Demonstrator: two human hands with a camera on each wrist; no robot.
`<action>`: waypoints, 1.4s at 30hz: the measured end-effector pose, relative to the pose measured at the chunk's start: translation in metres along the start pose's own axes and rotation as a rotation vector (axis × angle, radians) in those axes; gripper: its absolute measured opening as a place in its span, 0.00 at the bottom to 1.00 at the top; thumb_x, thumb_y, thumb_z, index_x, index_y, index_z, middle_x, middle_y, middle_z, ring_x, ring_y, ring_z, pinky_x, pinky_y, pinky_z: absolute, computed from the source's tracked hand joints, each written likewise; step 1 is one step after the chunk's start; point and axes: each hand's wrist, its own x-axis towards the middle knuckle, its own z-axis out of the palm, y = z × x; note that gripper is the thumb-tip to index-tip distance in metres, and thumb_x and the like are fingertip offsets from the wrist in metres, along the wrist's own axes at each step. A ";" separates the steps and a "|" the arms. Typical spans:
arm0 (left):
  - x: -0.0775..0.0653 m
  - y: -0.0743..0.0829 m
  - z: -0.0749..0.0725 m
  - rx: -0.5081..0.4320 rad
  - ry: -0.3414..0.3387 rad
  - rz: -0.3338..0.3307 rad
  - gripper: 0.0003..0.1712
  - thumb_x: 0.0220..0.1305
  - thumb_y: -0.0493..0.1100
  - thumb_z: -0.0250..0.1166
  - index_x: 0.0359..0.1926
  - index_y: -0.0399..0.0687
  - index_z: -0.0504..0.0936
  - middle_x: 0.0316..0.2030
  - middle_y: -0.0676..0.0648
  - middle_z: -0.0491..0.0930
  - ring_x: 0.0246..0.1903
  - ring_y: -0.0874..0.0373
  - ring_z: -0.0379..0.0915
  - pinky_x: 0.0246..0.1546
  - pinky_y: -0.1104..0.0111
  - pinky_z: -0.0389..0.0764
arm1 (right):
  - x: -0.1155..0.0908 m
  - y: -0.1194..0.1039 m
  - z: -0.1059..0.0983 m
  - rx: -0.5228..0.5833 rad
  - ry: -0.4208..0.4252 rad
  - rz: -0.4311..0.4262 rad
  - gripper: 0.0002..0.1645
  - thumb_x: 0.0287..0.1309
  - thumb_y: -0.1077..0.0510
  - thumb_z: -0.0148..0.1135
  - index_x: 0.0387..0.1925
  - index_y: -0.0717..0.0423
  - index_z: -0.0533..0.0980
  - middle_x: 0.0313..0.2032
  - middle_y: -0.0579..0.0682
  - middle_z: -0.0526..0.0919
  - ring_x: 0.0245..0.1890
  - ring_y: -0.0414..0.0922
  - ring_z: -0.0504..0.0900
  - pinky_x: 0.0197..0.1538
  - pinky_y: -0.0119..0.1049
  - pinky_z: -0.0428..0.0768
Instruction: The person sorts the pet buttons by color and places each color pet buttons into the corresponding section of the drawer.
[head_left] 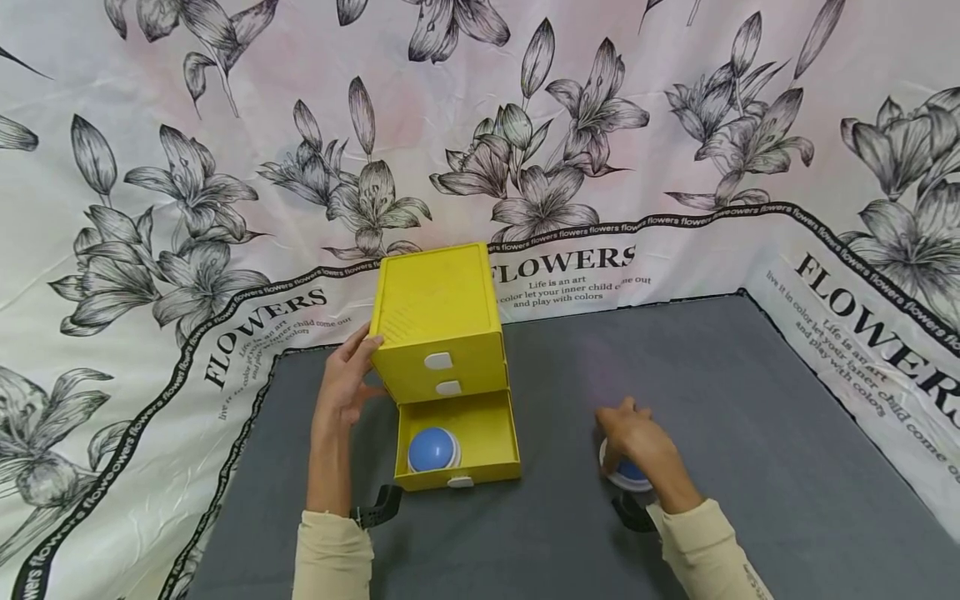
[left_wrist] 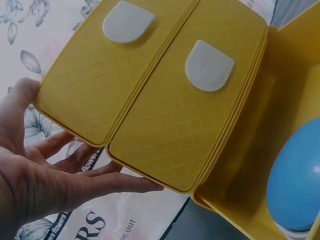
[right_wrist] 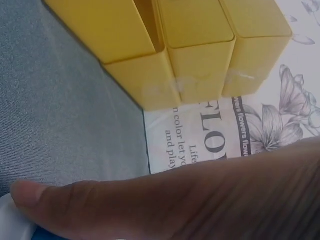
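A yellow drawer box (head_left: pixel 437 292) with white tabs stands on the grey table, its lowest drawer (head_left: pixel 486 433) pulled out. Inside that drawer, on the left, lies a blue dome with a white base (head_left: pixel 431 450). My left hand (head_left: pixel 347 379) touches the box's left side, fingers mostly straight along its edge, as the left wrist view shows. To the right of the box, my right hand (head_left: pixel 639 440) holds a second blue dome with a white rim (head_left: pixel 630 477) from above, at the tabletop. Only the thumb and a bit of the rim show in the right wrist view.
The grey tabletop (head_left: pixel 555 392) extends around the box and to the right. A white cloth (head_left: pixel 720 258) printed with flowers and lettering hangs behind and along the sides. The two upper drawers (left_wrist: pixel 172 115) are pushed in.
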 end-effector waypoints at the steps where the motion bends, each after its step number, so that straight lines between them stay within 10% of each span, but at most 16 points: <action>1: 0.000 0.000 0.000 0.001 -0.002 -0.002 0.37 0.78 0.53 0.58 0.83 0.60 0.58 0.80 0.45 0.61 0.79 0.46 0.59 0.63 0.31 0.74 | -0.001 -0.001 0.000 0.016 -0.002 0.013 0.37 0.33 0.63 0.90 0.46 0.62 0.76 0.53 0.76 0.66 0.53 0.76 0.70 0.51 0.72 0.79; 6: 0.001 0.000 -0.001 -0.003 -0.010 -0.005 0.38 0.78 0.54 0.59 0.83 0.61 0.58 0.81 0.45 0.60 0.80 0.46 0.58 0.65 0.31 0.73 | -0.003 0.000 -0.001 0.034 -0.028 0.041 0.48 0.31 0.64 0.90 0.56 0.59 0.71 0.58 0.78 0.60 0.57 0.79 0.66 0.52 0.75 0.77; 15: 0.003 0.002 0.000 -0.009 -0.023 -0.003 0.37 0.78 0.53 0.59 0.82 0.62 0.59 0.81 0.47 0.59 0.80 0.47 0.58 0.65 0.32 0.73 | -0.010 -0.008 -0.011 0.052 0.028 -0.088 0.32 0.41 0.64 0.82 0.49 0.59 0.76 0.53 0.74 0.66 0.51 0.72 0.69 0.43 0.63 0.80; 24: 0.004 0.003 -0.001 -0.032 -0.006 -0.012 0.37 0.77 0.53 0.60 0.82 0.62 0.60 0.81 0.46 0.60 0.80 0.46 0.57 0.65 0.31 0.72 | -0.027 -0.072 -0.025 0.107 0.216 -0.334 0.30 0.46 0.59 0.81 0.54 0.51 0.81 0.52 0.67 0.69 0.47 0.61 0.70 0.39 0.52 0.81; 32: 0.006 0.002 -0.001 -0.031 0.001 -0.020 0.38 0.76 0.53 0.60 0.82 0.61 0.60 0.82 0.46 0.58 0.81 0.46 0.56 0.65 0.31 0.72 | -0.013 -0.125 -0.004 0.103 0.260 -0.558 0.31 0.49 0.58 0.83 0.56 0.52 0.83 0.51 0.61 0.75 0.45 0.55 0.70 0.47 0.49 0.80; 42: 0.007 0.000 -0.002 -0.038 0.005 -0.011 0.37 0.77 0.53 0.61 0.82 0.61 0.61 0.81 0.46 0.59 0.81 0.46 0.55 0.65 0.29 0.70 | 0.015 -0.150 0.027 -0.053 0.272 -0.587 0.23 0.51 0.60 0.82 0.50 0.58 0.85 0.44 0.59 0.78 0.42 0.55 0.73 0.45 0.50 0.79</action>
